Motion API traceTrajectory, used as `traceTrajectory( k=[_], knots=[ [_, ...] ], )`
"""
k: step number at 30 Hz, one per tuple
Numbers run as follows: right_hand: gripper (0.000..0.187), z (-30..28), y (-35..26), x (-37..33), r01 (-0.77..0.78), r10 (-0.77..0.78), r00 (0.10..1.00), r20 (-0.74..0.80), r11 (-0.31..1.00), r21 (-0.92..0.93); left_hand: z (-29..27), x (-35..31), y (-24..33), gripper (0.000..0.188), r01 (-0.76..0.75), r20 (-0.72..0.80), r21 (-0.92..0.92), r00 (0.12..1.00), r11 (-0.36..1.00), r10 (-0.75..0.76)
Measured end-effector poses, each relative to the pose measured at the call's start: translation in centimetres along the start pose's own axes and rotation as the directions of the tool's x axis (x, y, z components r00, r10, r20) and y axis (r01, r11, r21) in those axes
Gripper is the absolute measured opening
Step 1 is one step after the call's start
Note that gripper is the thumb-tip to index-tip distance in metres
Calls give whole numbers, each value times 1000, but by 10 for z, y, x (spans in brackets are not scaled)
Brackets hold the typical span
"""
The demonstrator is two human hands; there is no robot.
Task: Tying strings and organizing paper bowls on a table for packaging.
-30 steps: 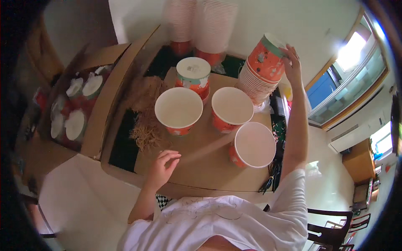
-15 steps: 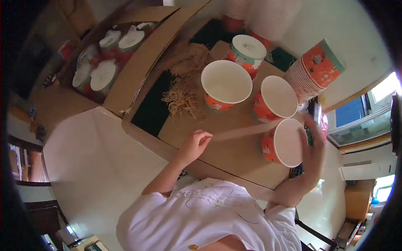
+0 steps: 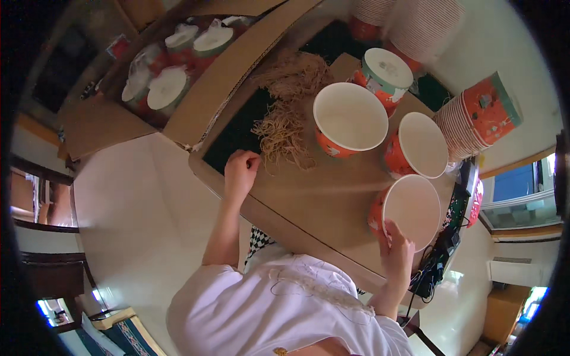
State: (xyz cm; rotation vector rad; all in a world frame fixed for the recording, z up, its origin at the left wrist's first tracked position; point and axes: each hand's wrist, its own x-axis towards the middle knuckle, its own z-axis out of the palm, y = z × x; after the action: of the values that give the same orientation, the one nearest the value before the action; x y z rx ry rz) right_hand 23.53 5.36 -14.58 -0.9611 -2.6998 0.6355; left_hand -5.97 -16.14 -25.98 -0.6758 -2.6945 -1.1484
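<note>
Orange outside and pale within, the near bucket [image 3: 414, 207] stands open-mouthed on brown cardboard [image 3: 314, 207], close to the table's right side; the right hand [image 3: 396, 246] is at its near left rim, fingertips overlapping the edge, the gap between them narrow, though I cannot tell whether they pinch the wall; the left hand [image 3: 241, 169] is at the table's near edge, fingers curled inward, and whether anything lies inside them I cannot tell; just beside it spreads a tangle of tan strands [image 3: 282, 139]; beyond the near bucket stand a middle bucket [image 3: 423, 145] and a left bucket [image 3: 350, 115], both mouth up, with an upturned bucket [image 3: 388, 68] behind; farther right is an upturned nested stack [image 3: 475, 115]; black cables [image 3: 428, 272] bunch near the right edge; at left, an open carton [image 3: 231, 77] holds plastic-wrapped buckets [image 3: 168, 89].
</note>
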Motion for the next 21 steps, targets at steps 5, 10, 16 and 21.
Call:
traceTrajectory(
  k=[5, 10, 16, 21],
  knots=[
    [25, -20, -26, 2, 251, -211, 948, -239, 956, 154, 10, -2, 0, 9, -30, 70, 95, 997, 995, 24],
    [21, -15, -40, -8, 400, -354, 916, -187, 829, 390, -32, 15, 72, 4, -80, -92, -789, 996, 610, 12],
    [24, 40, -74, 34, 288, -191, 957, -217, 567, 772, -32, 7, 130, 7, -156, 74, -654, 961, 740, 268],
    [21, 78, -85, 61, 4, -7, 1000, -2, 358, 934, -12, -12, 138, 8, -200, 132, -606, 929, 770, 345]
  ],
)
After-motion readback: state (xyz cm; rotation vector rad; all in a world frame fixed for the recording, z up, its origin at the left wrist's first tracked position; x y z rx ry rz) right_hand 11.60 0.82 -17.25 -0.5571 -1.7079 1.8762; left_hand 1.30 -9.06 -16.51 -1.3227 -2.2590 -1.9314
